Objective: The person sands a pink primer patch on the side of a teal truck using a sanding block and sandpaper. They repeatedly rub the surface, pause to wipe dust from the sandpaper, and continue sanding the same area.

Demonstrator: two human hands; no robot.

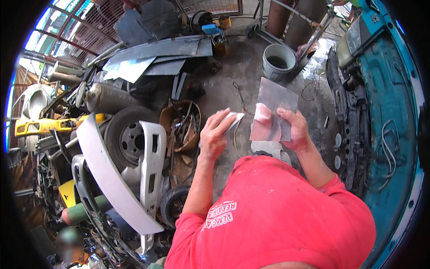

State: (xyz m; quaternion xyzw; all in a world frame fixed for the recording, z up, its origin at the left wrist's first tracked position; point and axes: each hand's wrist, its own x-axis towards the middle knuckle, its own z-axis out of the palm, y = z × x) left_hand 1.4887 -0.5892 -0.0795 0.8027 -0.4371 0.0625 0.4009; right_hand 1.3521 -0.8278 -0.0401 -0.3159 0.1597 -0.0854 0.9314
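A flat grey sheet (286, 130) is held in my right hand (295, 125), with my thumb over its face at the right. A lump of pink paste (263, 112) sits on the sheet, with pinkish smears below it. My left hand (214, 134), just left of the sheet and apart from it, grips a small pale flat spreader (235, 118) between its fingers.
Car bumpers (114, 175), a tyre (120, 127), metal sheets (161, 51), cylinders (105, 98) and a scrap bin (174, 112) crowd the left and back. A grey bucket (278, 67) stands on the stained floor (242, 62). A teal vehicle panel (380, 170) runs along the right.
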